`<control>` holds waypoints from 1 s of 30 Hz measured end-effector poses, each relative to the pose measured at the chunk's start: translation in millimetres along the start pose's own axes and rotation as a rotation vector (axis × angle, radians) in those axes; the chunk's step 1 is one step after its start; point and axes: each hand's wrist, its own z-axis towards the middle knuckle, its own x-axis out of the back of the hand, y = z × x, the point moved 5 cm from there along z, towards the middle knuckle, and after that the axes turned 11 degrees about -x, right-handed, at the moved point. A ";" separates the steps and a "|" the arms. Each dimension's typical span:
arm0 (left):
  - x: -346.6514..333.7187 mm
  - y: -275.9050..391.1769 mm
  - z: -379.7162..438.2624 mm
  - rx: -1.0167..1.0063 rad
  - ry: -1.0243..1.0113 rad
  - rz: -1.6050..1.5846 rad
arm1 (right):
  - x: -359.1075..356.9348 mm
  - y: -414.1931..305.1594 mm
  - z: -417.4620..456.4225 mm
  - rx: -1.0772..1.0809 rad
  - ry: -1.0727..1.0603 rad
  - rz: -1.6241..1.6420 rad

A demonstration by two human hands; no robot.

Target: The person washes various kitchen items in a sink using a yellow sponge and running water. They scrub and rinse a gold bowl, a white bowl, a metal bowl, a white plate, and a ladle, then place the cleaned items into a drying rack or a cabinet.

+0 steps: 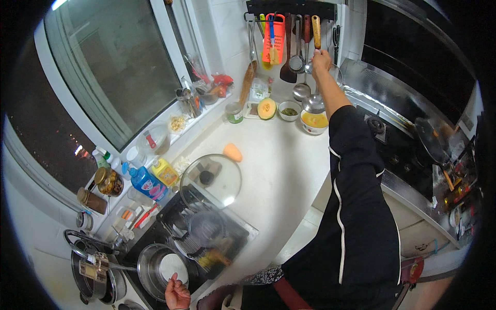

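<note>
My right hand [321, 62] reaches up to the utensil rack, its fingers around the lower part of the wooden handle [316, 29] of a metal ladle. The ladle's shiny bowl [314, 104] hangs below, just above a bowl of yellow liquid [314, 121]. Down at the sink, my left hand [177, 292] is at the near rim of a stainless steel pot [149, 267], fingers bent; whether it grips anything is unclear. A white round area shows inside the pot. Water runs from the faucet [79, 250] towards the pot.
A glass lid [228, 180] lies on the counter beside an orange piece of produce [232, 152]. A cut melon [267, 108] and a small bowl of greens [289, 112] stand by the wall. Bottles [149, 184] line the windowsill. The gas stove [399, 151] is at right.
</note>
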 end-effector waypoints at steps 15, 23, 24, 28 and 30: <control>-11.2 17.1 18.5 0.073 -0.074 -0.069 | -14.3 29.9 69.5 0.052 0.170 -0.188; -24.1 8.0 16.7 0.001 0.061 -0.004 | -10.6 29.2 19.1 -0.268 -0.212 0.327; -25.5 7.5 20.9 0.010 0.067 -0.019 | -9.0 32.1 25.3 -0.235 -0.245 0.238; -32.6 8.4 19.3 0.022 0.016 0.005 | -6.0 56.0 33.0 -0.182 -0.318 -0.008; -36.0 9.0 19.2 0.027 0.004 -0.021 | -8.1 62.1 36.2 -0.180 -0.336 -0.040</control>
